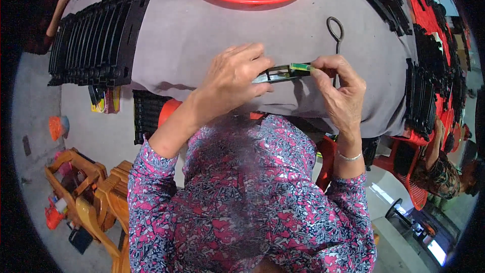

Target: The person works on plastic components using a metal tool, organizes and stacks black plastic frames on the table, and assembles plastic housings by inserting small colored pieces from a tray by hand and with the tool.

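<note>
A narrow black frame [281, 74] with rectangular openings runs roughly left to right, its right end slightly farther, in the left hand's [235, 73] grip above the near part of the bench [202, 28]. Its left portion shows a silvery surface. A small, flat, bright-green strip [300, 66] lies nearly parallel at its right portion, pinched in the right hand [344, 88]; whether it is seated cannot be told.

On my feed, the held strip [289, 75] looked glossy plastic, the desk cloth [177, 35] matt, the basin [250, 2] shiny plastic, the rod [338, 45] metal.
</note>
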Demonstrator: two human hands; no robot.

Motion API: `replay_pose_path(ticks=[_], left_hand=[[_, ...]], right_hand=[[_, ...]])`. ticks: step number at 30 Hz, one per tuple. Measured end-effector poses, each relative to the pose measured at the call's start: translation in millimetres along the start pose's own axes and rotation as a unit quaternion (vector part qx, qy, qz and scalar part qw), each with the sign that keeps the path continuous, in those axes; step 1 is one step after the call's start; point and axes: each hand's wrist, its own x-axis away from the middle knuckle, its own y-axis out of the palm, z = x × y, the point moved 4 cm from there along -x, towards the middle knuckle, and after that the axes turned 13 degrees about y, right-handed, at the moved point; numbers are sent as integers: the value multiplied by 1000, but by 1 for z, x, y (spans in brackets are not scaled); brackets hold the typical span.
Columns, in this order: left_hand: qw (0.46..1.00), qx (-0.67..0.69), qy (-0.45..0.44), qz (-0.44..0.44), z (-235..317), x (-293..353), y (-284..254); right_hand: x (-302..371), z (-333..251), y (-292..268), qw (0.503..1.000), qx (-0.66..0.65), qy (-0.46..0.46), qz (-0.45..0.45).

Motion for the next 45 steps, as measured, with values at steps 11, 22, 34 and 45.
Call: replay_pose_path(ticks=[11, 22, 34, 45], left_hand=[[999, -6, -8, 48, 7, 9, -3], [999, 15, -17, 26, 5, 5, -1], [998, 44, -4, 53, 10, 4, -3], [993, 81, -41, 81, 5, 9, -3]], right_hand=[[3, -6, 25, 985, 146, -81, -33], [4, -10, 35, 979, 179, -94, 1], [14, -17, 50, 954, 249, -153, 73], [7, -6, 45, 990, 112, -57, 62]])
